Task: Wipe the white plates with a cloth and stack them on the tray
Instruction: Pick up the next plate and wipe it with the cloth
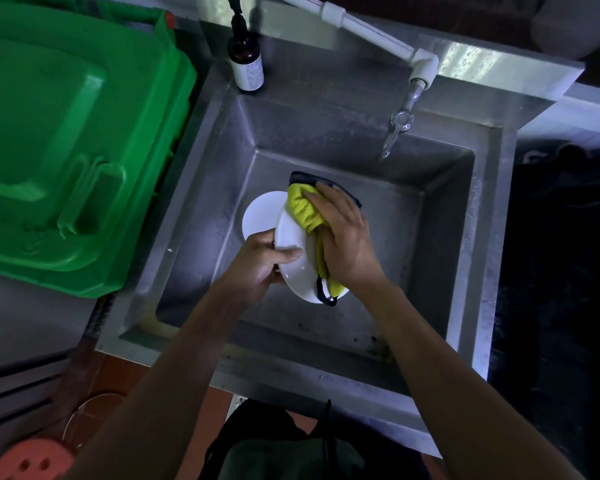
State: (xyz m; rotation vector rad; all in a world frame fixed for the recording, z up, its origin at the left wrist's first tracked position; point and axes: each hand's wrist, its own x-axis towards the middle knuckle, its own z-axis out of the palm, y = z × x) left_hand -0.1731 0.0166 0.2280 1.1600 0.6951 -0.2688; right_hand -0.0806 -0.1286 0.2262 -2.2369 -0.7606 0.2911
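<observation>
Over the steel sink (201, 188), my left hand (260, 263) grips the left rim of a white plate (293, 237), which is tilted up on edge. My right hand (343, 237) presses a yellow cloth with dark trim (303, 209) against the plate's face, fingers spread over the bunched cloth. The cloth's lower end hangs past the plate's bottom rim. A second white plate (260, 213) lies in the basin behind the held one, partly hidden by it. No tray is in sight.
A tap (395, 131) on a white pipe (371, 32) reaches over the basin's far right. A dark pump bottle (245, 62) stands on the sink's back left corner. A green bin lid (66, 133) fills the left. A pink stool (32, 460) stands on the floor.
</observation>
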